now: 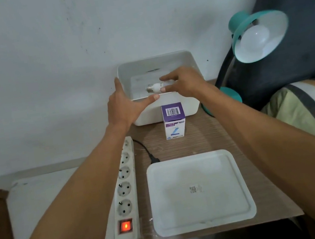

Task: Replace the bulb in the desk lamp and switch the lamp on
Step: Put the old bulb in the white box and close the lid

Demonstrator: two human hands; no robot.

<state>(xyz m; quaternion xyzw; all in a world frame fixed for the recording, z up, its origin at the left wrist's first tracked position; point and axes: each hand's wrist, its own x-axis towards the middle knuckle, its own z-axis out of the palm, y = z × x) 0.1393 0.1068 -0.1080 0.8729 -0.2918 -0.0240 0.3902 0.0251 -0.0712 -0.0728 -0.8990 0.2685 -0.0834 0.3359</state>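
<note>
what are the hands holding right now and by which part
The right hand pinches the bulb by its white body, screw base free. The left hand rests on a corner of the bin.

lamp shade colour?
Teal outside, white inside; the lamp shade shows in the head view, at the right, with a white bulb in it.

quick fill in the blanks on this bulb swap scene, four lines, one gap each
1. The right hand pinches a loose bulb over the open white bin, its metal base pointing to the person's ____.
2. The switch on the power strip glows ____.
3. The bulb box stands upright directly in ____ of the bin.
4. The fitted bulb in the desk lamp is not ____.

Missing words: left; red; front; lit
</note>
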